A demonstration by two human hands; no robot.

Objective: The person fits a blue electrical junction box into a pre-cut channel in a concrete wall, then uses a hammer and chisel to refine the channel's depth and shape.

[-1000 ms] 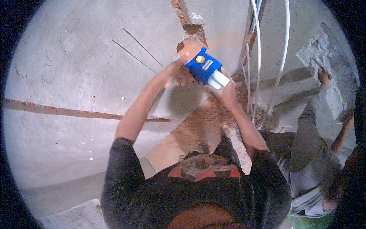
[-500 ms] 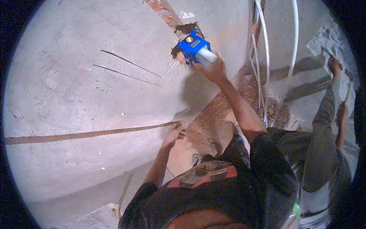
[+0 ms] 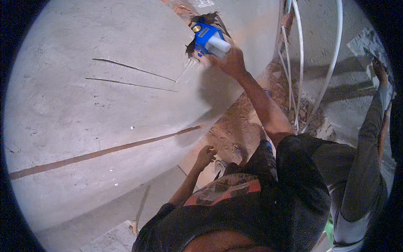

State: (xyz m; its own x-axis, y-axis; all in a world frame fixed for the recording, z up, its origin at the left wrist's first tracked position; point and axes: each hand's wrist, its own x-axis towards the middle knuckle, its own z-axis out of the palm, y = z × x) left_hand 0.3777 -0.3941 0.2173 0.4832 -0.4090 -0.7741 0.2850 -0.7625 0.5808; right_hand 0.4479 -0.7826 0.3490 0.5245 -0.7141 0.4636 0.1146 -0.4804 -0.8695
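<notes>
My right hand (image 3: 231, 62) grips a blue valve body (image 3: 203, 40) from its right and lower side. A round brass port and a white cylinder (image 3: 220, 43) stand out from it. Behind the valve body is a rough hole (image 3: 205, 19) broken into the grey wall (image 3: 117, 101); how deep it sits cannot be told. My thumb and part of my fingers are hidden behind it. My left hand (image 3: 205, 156) hangs away from the wall, in front of my body, its fingers loosely bent and apart with nothing in them.
A narrow groove (image 3: 117, 150) crosses the wall, with two dark slits (image 3: 132, 69) above it. White pipes (image 3: 301, 63) rise in the corner beside rubble (image 3: 317, 119). At far right another person's arm (image 3: 369, 130) reaches toward a pale wall patch (image 3: 361, 44).
My left hand has come off the wall near the groove's end and moved right and down. The right hand still holds the valve body at the hole. The view has shifted slightly.
</notes>
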